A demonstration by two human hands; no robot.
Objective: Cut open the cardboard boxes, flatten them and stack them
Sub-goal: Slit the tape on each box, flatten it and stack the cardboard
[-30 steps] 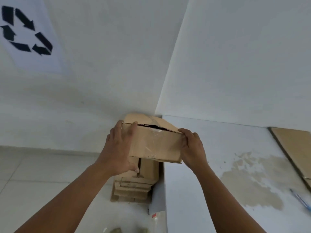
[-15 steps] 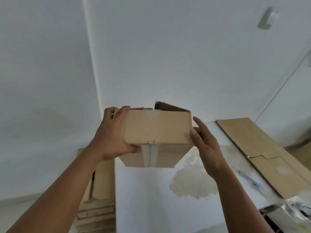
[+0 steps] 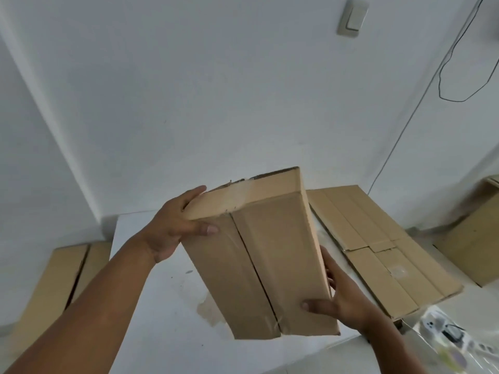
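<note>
I hold a closed brown cardboard box (image 3: 259, 255) in the air above the white table (image 3: 151, 300), tilted so its taped bottom seam faces me. My left hand (image 3: 172, 225) grips its upper left corner, thumb on the seam face and fingers behind the top edge. My right hand (image 3: 340, 298) grips the lower right edge, thumb on the front, fingers hidden behind the box. A flattened cardboard sheet (image 3: 378, 244) lies on the table to the right.
Flattened cardboard (image 3: 62, 279) lies on the floor to the left of the table. Another brown box (image 3: 475, 238) stands at the far right. A clear plastic bag (image 3: 445, 338) sits at the lower right corner. A light switch (image 3: 352, 17) and a cable (image 3: 453, 76) are on the wall.
The box has been carried right from the floor stack to over the table and tipped so its bottom seam faces me. My right hand slid down to the lower right edge.
</note>
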